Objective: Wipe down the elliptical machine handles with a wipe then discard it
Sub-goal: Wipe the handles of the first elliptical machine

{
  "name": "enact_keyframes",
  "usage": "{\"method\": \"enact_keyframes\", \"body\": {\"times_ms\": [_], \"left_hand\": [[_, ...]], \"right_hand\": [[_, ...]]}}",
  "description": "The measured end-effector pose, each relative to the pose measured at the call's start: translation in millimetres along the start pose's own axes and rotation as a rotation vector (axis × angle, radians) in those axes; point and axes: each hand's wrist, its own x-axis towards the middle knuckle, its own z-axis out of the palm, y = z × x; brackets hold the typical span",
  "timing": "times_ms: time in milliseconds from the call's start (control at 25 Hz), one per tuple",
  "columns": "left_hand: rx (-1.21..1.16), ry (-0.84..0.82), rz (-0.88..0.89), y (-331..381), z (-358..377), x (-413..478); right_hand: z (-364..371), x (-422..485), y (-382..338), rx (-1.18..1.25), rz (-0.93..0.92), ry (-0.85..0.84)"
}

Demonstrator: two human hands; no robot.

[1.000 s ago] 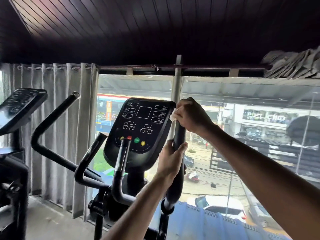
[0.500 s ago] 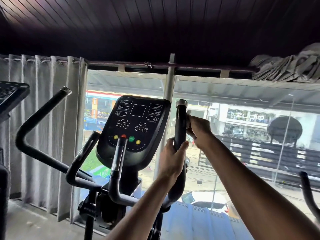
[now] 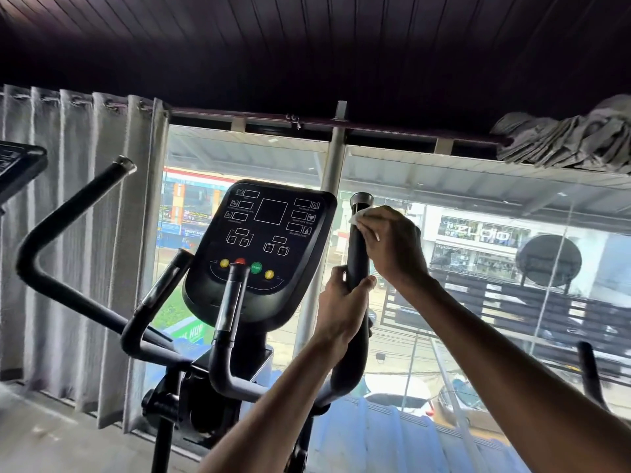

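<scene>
Wipe (image 3: 357, 218) on handle (image 3: 357, 256), right hand (image 3: 392, 249) pressing

Bright window (image 3: 478, 268) backlight, dim ceiling (image 3: 307, 46), blurred edges

Gap btwn console (image 3: 266, 247) and R handle (image 3: 358, 257) is narrow, w/ the window post (image 3: 329, 172) right behind it, so tight for a hand. On the handle, L hand (image 3: 341, 308) grips the middle and R hand (image 3: 392, 244) w/ wipe (image 3: 356, 218) covers the stretch just under the cap. Little bare grip btwn them; the lower bend is free. Above the cap: open air up to the curtain rod (image 3: 392, 130). To the right: open, backed by window glass (image 3: 512, 254); another machine's handle (image 3: 589, 370) stands well apart, low right. Left of console, inner grips (image 3: 232, 302) crowd the front, then open room out to the long L handle (image 3: 71, 213). Beyond that: curtain (image 3: 85, 302) and neighbour console (image 3: 17, 169) at the far left edge.
</scene>
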Motion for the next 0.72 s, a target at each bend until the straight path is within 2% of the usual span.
{"method": "enact_keyframes", "body": {"times_ms": [320, 400, 480, 520, 600, 720], "left_hand": [[-0.090, -0.053, -0.031, -4, 0, 5], [-0.112, -0.095, -0.035, -7, -2, 6], [-0.156, -0.162, -0.079, -11, -7, 5], [-0.190, -0.206, -0.112, -14, -10, 1], [-0.259, -0.267, -0.152, -16, -13, -10], [-0.278, -0.272, -0.135, -22, -17, -19]], "right_hand": [[6, 65, 11, -0.145, -0.097, -0.132], [0, 76, 11, -0.161, -0.156, -0.249], [-3, 82, 11, -0.244, -0.328, -0.437], [-4, 81, 8, -0.253, -0.358, -0.495], [-9, 73, 2, -0.202, -0.315, -0.523], [-12, 51, 2, -0.161, -0.435, -0.556]]}}
